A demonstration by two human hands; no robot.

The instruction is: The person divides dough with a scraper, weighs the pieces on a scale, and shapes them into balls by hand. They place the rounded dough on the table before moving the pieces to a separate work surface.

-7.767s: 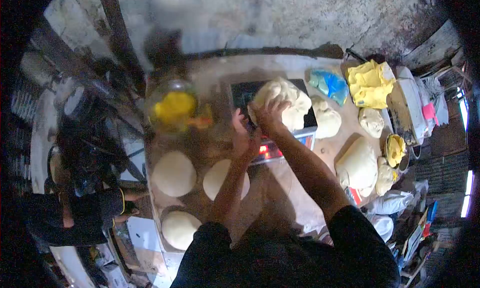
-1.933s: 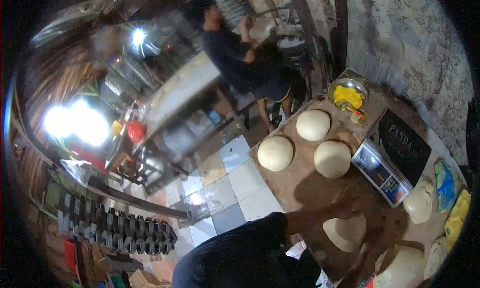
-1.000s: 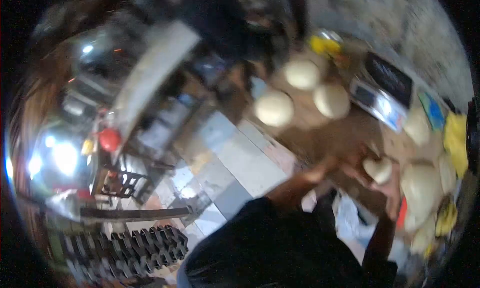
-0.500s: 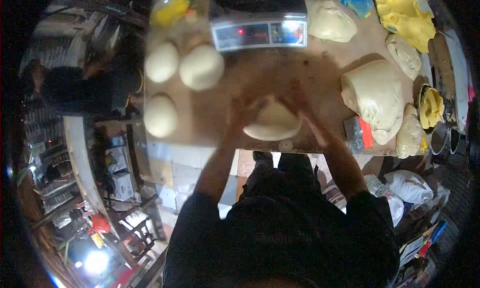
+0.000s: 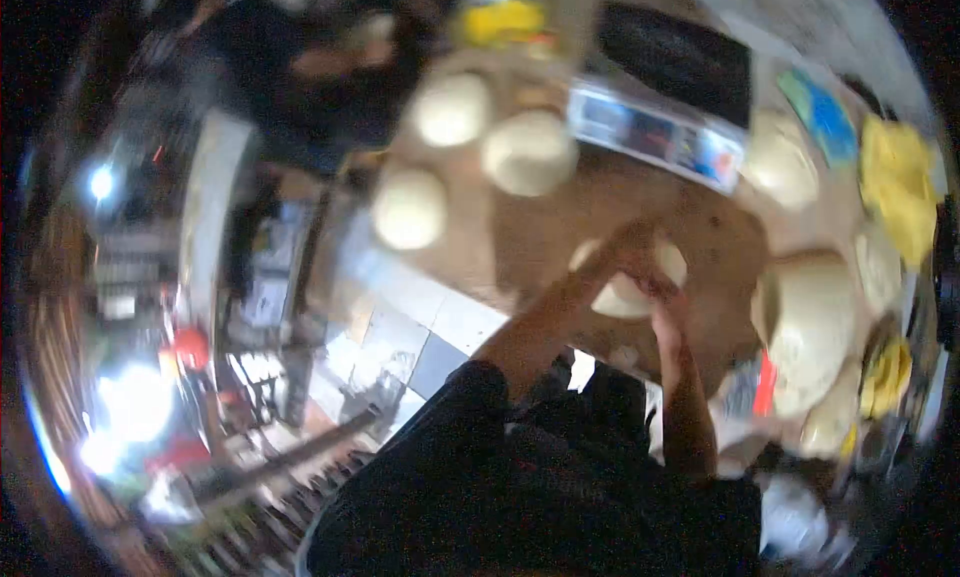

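A pale dough piece [image 5: 617,300] lies on the brown work surface near its front edge. My left hand [image 5: 628,255] rests across the top of it, reaching in from the left. Close against it, my right hand [image 5: 662,295] touches the dough's right front side, and the two hands meet or overlap. Motion blur smears the fingers of both hands, so their spread cannot be made out. Parts of the dough show around and between the hands.
Three dough balls [image 5: 528,154] sit at the left. Behind is a scale [image 5: 655,135]. A large dough mass [image 5: 808,322], a red-edged scraper [image 5: 765,382] and yellow material [image 5: 895,187] are at the right. A jar [image 5: 502,19] with yellow contents and another person [image 5: 330,67] are at the upper left.
The view has turned and shifted, so the work surface appears tilted and farther right. My hands, earlier on either side of the dough, have come together over it.
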